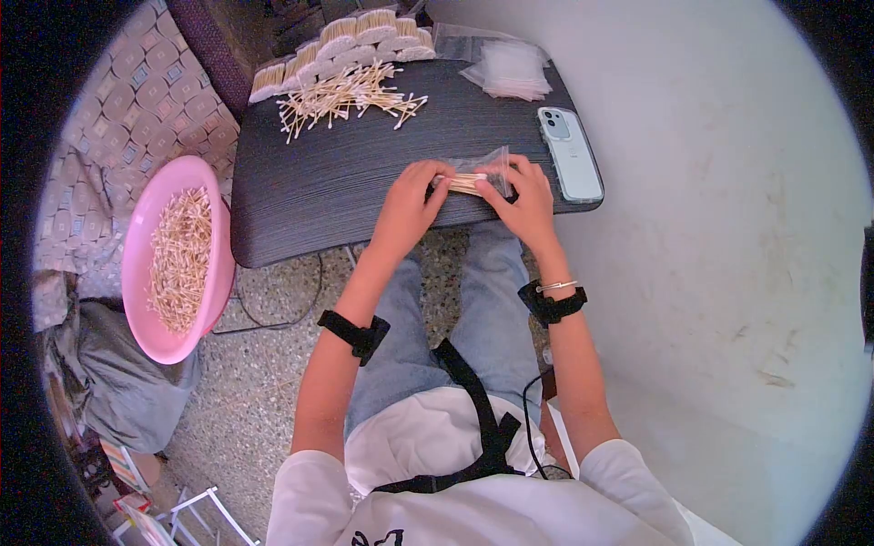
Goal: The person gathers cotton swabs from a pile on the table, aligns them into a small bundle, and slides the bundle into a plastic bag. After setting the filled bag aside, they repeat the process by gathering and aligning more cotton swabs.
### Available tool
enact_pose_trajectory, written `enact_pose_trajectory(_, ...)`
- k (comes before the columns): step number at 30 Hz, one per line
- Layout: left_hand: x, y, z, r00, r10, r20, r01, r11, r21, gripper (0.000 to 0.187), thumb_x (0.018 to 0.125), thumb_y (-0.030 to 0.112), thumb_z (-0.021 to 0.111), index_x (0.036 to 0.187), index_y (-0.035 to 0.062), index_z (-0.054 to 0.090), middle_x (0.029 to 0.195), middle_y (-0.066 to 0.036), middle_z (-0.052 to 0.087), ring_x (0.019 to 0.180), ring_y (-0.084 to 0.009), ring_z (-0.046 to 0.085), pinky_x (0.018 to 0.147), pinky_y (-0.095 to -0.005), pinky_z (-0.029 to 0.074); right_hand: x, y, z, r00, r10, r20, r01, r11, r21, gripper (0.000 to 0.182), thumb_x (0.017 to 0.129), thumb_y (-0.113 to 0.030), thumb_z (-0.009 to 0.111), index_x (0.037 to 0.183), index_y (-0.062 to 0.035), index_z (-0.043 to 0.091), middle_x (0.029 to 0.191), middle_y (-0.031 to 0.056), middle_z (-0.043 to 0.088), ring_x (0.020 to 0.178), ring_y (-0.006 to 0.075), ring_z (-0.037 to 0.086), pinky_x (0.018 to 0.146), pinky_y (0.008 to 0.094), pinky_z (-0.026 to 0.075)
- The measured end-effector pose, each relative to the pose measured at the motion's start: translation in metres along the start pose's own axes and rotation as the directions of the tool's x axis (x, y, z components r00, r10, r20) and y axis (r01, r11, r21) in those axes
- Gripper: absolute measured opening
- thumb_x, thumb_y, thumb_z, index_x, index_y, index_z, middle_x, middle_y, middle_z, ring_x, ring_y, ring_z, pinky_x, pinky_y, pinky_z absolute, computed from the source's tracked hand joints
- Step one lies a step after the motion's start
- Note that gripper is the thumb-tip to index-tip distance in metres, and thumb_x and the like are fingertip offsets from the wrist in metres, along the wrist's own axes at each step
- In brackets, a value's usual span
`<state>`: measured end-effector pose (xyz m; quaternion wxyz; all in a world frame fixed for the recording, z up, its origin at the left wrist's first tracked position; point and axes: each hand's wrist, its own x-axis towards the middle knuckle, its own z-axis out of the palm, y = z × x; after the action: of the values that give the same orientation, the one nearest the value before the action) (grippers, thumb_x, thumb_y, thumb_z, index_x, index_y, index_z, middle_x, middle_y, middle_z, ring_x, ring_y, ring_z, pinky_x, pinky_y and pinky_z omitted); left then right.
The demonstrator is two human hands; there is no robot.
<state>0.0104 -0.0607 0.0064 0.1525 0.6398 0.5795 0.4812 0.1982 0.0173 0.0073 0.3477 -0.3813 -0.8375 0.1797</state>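
Observation:
Near the front edge of the dark table (319,196), both my hands meet around a small bundle of cotton swabs (467,183). My left hand (414,200) pinches the bundle's left end between thumb and fingers. At the other end, my right hand (522,198) has its thumb against the swabs and its fingers around a clear plastic bag (497,162). The bag's film stands up behind the bundle and overlaps it. A loose heap of cotton swabs (346,96) lies farther back on the table.
Packed swab bundles (355,41) are stacked at the back, beside a pile of clear bags (513,68). A phone (571,155) lies at the table's right edge. Left of the table, a pink basin (137,273) holds many swabs. A pale wall (710,227) borders the right.

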Motion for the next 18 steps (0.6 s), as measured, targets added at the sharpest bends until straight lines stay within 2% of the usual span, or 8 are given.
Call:
enact_pose_trajectory(6,0.0007,-0.0040,0.0012,0.999,0.019,-0.050,-0.022,0.998,-0.062,0.015,0.089,0.012,0.064,0.102,0.0049,0.068,0.098,-0.011,0.070,0.092,-0.0287,0.066,0.081,-0.0365,0.051,0.0005,-0.0014,0.0002,1.000,0.024,-0.001,-0.024,1.000,-0.005,0.028,0.081,-0.044,0.072,0.097,-0.0204,0.074,0.104,0.0003,0.060,0.096,0.0250,0.055,0.084,0.0388,0.044)
enact_pose_trajectory(9,0.0017,-0.0012,0.0002,1.000,0.000,-0.025,-0.001,0.999,-0.052,0.014,0.085,0.011,0.064,0.097,0.0029,0.066,0.094,-0.012,0.067,0.091,-0.0303,0.063,0.081,-0.0375,0.049,0.0009,-0.0012,0.0022,0.999,0.042,0.000,-0.042,0.999,0.001,0.028,0.080,-0.044,0.073,0.096,-0.0204,0.074,0.104,0.0005,0.061,0.097,0.0254,0.055,0.085,0.0394,0.043)
enact_pose_trajectory(18,0.0035,-0.0016,0.0004,0.999,0.026,0.022,-0.025,0.999,-0.044,0.014,0.083,0.009,0.064,0.097,0.0064,0.066,0.093,-0.008,0.065,0.094,-0.0290,0.061,0.082,-0.0381,0.048,0.0027,0.0055,0.0029,0.998,0.050,0.035,-0.050,0.999,0.008,0.030,0.073,-0.042,0.077,0.094,-0.0207,0.074,0.104,0.0015,0.061,0.098,0.0268,0.055,0.088,0.0398,0.043)
